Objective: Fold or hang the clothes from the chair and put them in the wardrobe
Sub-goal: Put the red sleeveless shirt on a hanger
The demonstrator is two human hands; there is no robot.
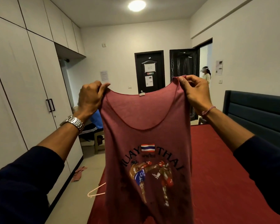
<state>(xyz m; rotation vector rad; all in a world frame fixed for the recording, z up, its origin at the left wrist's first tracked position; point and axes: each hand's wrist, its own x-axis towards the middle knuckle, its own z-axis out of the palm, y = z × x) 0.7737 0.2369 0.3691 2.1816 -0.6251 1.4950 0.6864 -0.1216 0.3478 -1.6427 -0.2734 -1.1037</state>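
Maroon tank top (145,135) held up at chest height over the red bed (225,167), front print facing the camera, hem hanging down out of view at the bottom edge. Left hand (90,97) curled tight, pinching the left shoulder strap between thumb and fingers; right hand (194,92) likewise bunched round the right strap, thumb on the near side. Thin jersey, limp: drapes straight from the two straps, neckline sagging in a deep curve between them, faint creases lower down. Likely very light, no stiffness, no slip risk in a dry pinch, nothing fragile. Straps narrow, so best taken right at the shoulder seams as now; a grip lower would let the top flop over. Pink hanger (96,189) lying at the bed's near-left edge, partly hidden behind the fabric, close enough to reach by freeing one hand. Wardrobe (31,78) on the left, doors closed. Wide neck should pass a hanger easily; straps may slide off its sloped arms.
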